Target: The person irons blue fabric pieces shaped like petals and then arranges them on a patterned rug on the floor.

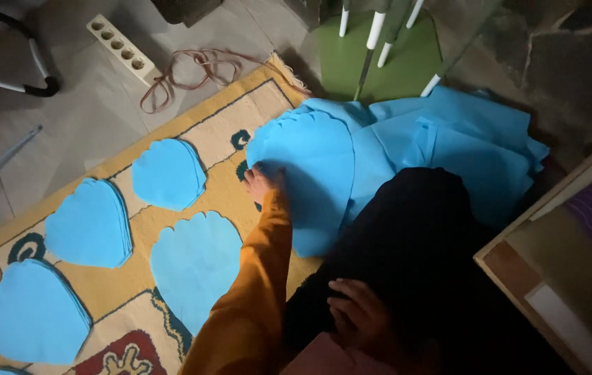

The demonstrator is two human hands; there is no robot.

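Fingers of the left hand (261, 182) are lying spread and flat, pressing on the edge of a large blue scalloped sheet (310, 167) on the yellow rug (223, 139). Right hand (358, 316) is resting loosely open on the dark lap, gripping nothing.

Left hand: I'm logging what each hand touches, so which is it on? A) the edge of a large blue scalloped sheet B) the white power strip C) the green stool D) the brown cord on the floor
A: the left hand, at the end of an orange sleeve, rests on the edge of the large blue scalloped sheet, far from the cord and the power strip.
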